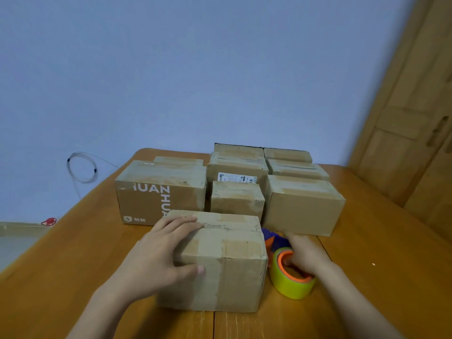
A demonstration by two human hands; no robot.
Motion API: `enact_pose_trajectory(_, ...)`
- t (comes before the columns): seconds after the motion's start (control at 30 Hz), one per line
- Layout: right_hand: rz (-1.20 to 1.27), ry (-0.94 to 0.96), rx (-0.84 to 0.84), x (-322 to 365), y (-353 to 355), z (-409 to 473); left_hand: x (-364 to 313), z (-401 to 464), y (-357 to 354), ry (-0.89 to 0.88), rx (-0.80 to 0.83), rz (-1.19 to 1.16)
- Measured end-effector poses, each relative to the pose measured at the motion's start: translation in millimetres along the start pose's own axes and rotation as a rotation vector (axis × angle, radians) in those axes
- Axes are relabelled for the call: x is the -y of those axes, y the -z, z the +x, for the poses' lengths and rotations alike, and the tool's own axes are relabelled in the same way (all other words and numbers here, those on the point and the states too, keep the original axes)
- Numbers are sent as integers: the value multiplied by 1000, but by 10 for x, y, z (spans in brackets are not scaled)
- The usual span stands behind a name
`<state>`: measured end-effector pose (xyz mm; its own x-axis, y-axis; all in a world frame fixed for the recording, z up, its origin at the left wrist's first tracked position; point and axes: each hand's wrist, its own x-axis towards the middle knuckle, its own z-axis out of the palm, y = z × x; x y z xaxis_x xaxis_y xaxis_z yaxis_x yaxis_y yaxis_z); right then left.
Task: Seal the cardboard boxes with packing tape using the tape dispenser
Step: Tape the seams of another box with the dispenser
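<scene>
Resting flat on the near box [220, 263], your left hand [161, 255] spreads its fingers over the top edge, thumb on the front. Your right hand [303, 255] grips the tape dispenser [291, 272] on the table [367, 277] just right of that box; more boxes [244, 182] crowd behind.

A room in a home, used for packing

A wooden table [73, 265] stands against a plain blue wall [171, 69], beside a panelled wooden door [411, 113]. Taped cardboard boxes [303, 204] crowd the tabletop, and a coiled cable [82, 168] hangs on the wall
</scene>
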<state>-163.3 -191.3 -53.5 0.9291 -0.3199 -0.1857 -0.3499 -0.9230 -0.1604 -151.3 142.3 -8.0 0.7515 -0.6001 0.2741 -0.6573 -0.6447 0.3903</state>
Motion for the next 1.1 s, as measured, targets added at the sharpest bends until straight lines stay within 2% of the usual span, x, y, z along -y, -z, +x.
enact_pose_trajectory(0.07,-2,-33,-92,-12,2,13,5,-2,42,26,-5,-138)
enact_pose_trajectory(0.13,38,11,-224,-63,87,22,19,24,117,83,-14,-258)
enact_pose_trajectory(0.2,168,152,-409,-125,279,-22,-21,82,203,125,-96,-365)
enact_pose_trajectory(0.3,314,374,-706,-133,677,-160,-213,235,297,145,-354,-500)
enact_pose_trajectory(0.33,348,425,-779,-91,809,-214,-296,301,322,151,-392,-579)
enact_pose_trajectory(0.4,408,538,-861,56,1049,-352,-432,447,350,180,-339,-812)
enact_pose_trajectory(0.5,396,700,-907,291,1278,-527,-635,665,419,292,-100,-1091)
enact_pose_trajectory(0.6,354,767,-916,463,1326,-582,-765,791,492,286,17,-1202)
enact_pose_trajectory(0.77,396,816,-891,614,1313,-611,-777,759,507,188,9,-1336)
enact_pose_trajectory(0.9,345,832,-917,654,1265,-602,-730,685,495,178,33,-1473)
enact_pose_trajectory(1.1,331,840,-895,675,1175,-590,-658,631,500,167,36,-1457)
